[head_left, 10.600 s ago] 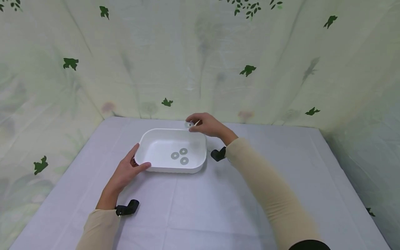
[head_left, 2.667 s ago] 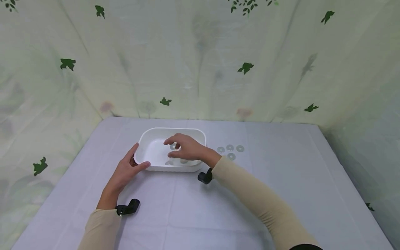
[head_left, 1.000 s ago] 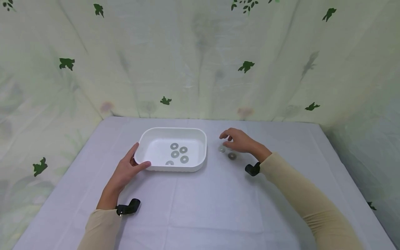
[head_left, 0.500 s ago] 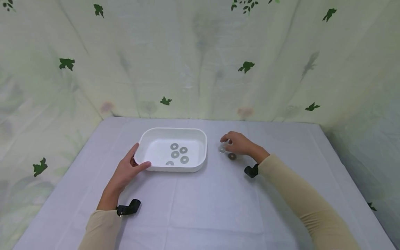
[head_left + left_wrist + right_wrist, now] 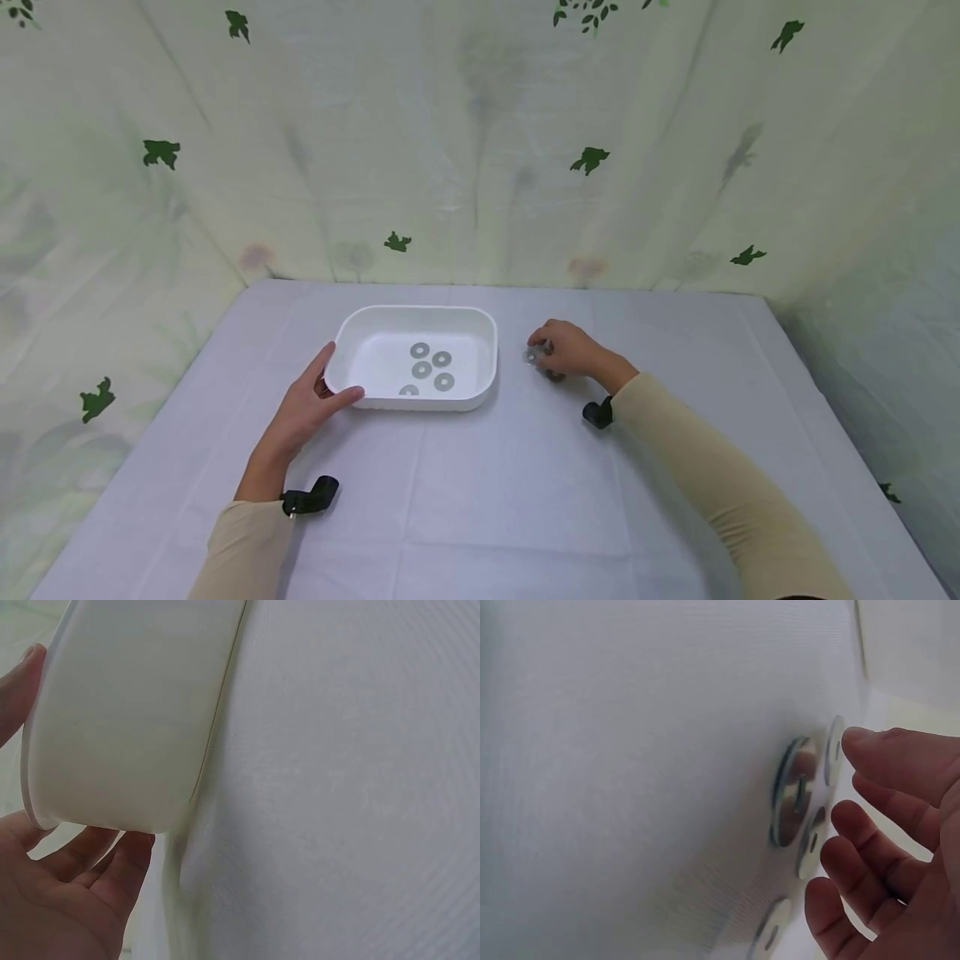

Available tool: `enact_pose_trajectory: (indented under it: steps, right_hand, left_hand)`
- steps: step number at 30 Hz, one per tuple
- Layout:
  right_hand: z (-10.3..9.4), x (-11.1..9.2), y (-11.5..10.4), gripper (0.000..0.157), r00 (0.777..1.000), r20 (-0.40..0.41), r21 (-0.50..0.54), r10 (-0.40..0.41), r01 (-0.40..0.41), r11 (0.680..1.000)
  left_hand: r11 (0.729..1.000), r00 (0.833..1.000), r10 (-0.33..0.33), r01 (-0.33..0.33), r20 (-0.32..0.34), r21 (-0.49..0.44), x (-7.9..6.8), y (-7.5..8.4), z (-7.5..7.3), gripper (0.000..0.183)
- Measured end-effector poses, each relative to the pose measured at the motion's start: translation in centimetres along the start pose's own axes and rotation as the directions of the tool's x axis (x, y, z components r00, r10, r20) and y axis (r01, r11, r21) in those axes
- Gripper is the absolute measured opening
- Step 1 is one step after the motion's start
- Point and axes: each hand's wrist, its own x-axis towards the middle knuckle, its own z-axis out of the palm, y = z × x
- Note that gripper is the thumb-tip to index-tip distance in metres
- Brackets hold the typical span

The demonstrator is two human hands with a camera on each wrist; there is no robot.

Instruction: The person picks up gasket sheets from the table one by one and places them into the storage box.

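Observation:
A white oblong tray (image 5: 375,403) sits on the table, with several flat metal washers (image 5: 444,382) lying in its right half. My left hand (image 5: 303,412) grips the tray's left end, thumb on the front rim and fingers round the outer wall (image 5: 112,735). To the right of the tray, my right hand (image 5: 573,348) is low over several more washers on the cloth. In the right wrist view its fingers are loosely bent, and the thumb tip is right at the edge of the farthest washer (image 5: 831,761). A larger-looking washer (image 5: 787,814) lies nearer that camera.
White cloth (image 5: 480,500) covers the table. A pale curtain (image 5: 480,150) with green leaf prints hangs behind its back edge. Each wrist wears a small black camera (image 5: 311,497).
Earlier, my right hand pinched a washer above the tray, which then held three; now it holds more. The right hand has moved from the tray to the washers on the right and lowered. Left hand stays.

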Motion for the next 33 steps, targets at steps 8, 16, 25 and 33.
enact_pose_trajectory:
  steps: [8,16,25,33]
  right_hand:
    - [0.8,0.6,-0.1,0.025,0.999,-0.022,-0.155,-0.049,0.045,0.987]
    - [0.8,0.9,-0.7,0.025,1.000,0.009,-0.122,0.026,-0.024,0.992]
    - [1.1,0.5,-0.2,0.032,1.000,0.012,0.014,0.018,-0.018,1.000]
    - [1.3,0.6,0.2,0.036,1.000,0.016,0.022,0.001,-0.001,1.000]
  left_hand:
    - [0.999,1.000,0.011,-0.011,-0.002,-0.030,-0.1,-0.3,0.1,0.103]
    - [1.000,1.000,0.015,-0.015,0.000,-0.025,0.0,-0.5,0.1,0.103]
    - [0.999,1.000,0.011,-0.011,0.017,-0.030,0.1,-0.4,-0.1,0.104]
    - [0.999,1.000,0.022,-0.022,0.004,-0.034,0.0,-0.3,0.0,0.103]
